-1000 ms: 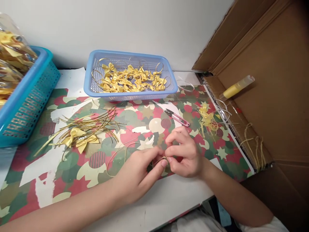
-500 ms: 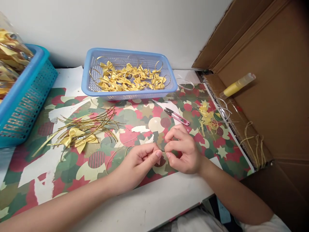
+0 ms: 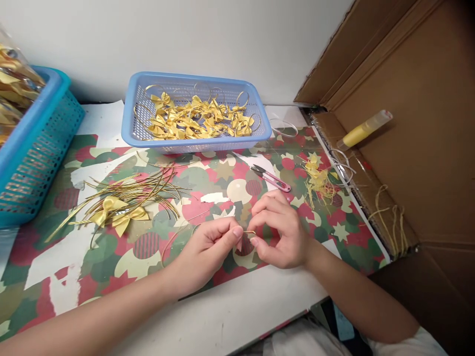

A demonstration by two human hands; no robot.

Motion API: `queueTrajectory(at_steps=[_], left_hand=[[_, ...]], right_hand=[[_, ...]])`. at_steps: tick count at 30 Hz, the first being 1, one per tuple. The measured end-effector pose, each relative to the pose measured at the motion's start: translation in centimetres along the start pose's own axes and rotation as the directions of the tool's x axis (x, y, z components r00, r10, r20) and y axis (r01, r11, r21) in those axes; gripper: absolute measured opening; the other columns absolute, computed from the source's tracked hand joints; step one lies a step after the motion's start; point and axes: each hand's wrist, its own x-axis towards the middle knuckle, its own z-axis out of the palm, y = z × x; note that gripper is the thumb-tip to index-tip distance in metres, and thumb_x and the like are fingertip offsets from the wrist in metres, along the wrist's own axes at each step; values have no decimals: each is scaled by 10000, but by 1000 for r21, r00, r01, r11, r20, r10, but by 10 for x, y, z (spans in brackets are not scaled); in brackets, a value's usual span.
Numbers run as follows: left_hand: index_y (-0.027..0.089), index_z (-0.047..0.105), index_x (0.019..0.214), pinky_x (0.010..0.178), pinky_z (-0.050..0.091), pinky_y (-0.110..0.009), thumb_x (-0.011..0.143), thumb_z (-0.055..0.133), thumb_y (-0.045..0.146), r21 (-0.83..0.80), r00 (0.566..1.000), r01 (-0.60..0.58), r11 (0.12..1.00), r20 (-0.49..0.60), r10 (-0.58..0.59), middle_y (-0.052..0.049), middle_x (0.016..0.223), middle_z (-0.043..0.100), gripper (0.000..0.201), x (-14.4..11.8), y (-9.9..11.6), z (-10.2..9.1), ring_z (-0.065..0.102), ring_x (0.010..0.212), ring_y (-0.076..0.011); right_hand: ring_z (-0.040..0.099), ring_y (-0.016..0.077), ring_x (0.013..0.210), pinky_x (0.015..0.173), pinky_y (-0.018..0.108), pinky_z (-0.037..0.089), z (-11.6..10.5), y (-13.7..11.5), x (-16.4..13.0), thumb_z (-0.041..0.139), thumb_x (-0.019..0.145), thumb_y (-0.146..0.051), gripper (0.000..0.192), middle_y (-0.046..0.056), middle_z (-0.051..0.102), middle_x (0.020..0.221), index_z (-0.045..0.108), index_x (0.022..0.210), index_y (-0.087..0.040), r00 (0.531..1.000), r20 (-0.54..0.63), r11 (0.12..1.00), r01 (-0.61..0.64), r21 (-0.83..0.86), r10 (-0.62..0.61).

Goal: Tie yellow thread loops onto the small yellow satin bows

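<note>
My left hand [image 3: 210, 254] pinches a thin gold cord [image 3: 249, 232] between thumb and forefinger, and its short end sticks out to the right. Part of a cord loop [image 3: 171, 243] shows on the table left of this hand; whether it is the same piece, I cannot tell. My right hand [image 3: 282, 235] is at the cord's tip, fingers curled, with a gap between thumb and forefinger. The tip lies close to the forefinger; contact is unclear. Farther left are a pile of gold cords [image 3: 143, 187] and two yellow ribbon bows [image 3: 129, 215].
A blue basket [image 3: 193, 143] full of yellow bows stands at the back. Pink thread snips [image 3: 272, 179] lie beyond my right hand, with yellow thread scraps [image 3: 319, 185] to their right. A teal basket [image 3: 40, 163] fills the left edge; a cardboard wall [image 3: 415, 148] bounds the right.
My right thumb and forefinger have parted from the cord's end, so its tip now shows. Both hands have shifted slightly left in view, as has the whole scene.
</note>
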Motion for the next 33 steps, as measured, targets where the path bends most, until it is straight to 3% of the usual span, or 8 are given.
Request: queueTrajectory(at_steps=[26, 33], left_hand=[[194, 470, 656, 356, 143, -179, 898, 509, 577, 73, 999, 22, 997, -36, -19, 85, 516, 215, 455, 0, 2, 2, 177, 411, -52], [187, 516, 656, 387, 213, -189, 901, 527, 567, 47, 999, -4, 999, -35, 6, 74, 509, 266, 452, 1, 1, 2, 234, 430, -66]], right_hand=[[479, 172, 729, 681, 348, 442, 1, 1, 0, 532, 744, -126, 143, 22, 578, 703, 642, 701, -207, 999, -47, 999, 20, -37, -22], [481, 170, 721, 677, 344, 432, 0, 2, -1, 537, 734, -124, 126, 18, 567, 677, 597, 657, -203, 998, -59, 997, 24, -67, -28]])
